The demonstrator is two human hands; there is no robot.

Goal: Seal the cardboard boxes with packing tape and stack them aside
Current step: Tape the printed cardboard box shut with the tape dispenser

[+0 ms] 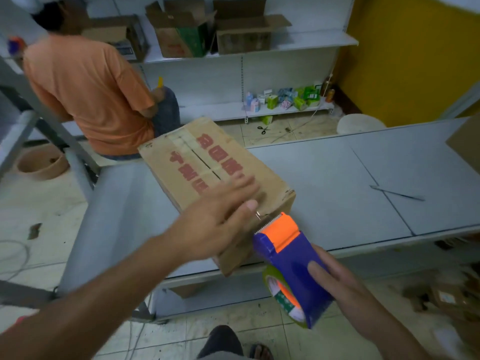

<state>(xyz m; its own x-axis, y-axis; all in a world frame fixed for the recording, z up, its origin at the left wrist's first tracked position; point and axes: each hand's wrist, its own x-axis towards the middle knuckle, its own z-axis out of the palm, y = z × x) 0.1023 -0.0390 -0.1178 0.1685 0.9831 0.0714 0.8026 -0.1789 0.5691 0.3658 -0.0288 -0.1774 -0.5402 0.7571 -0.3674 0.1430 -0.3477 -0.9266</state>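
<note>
Cardboard box [179,162]: lay on grey table [324,183].
Left hand [220,216]: flat, fingers straight, pressed its top.
Right hand [345,289]: held tape gun [288,258] at its edge.

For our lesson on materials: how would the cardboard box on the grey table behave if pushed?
The cardboard box probably slides, not rolls: it lies flat on the smooth table. Its top may give a little: a seam gap runs along it. Worn corners suggest soft card.
</note>
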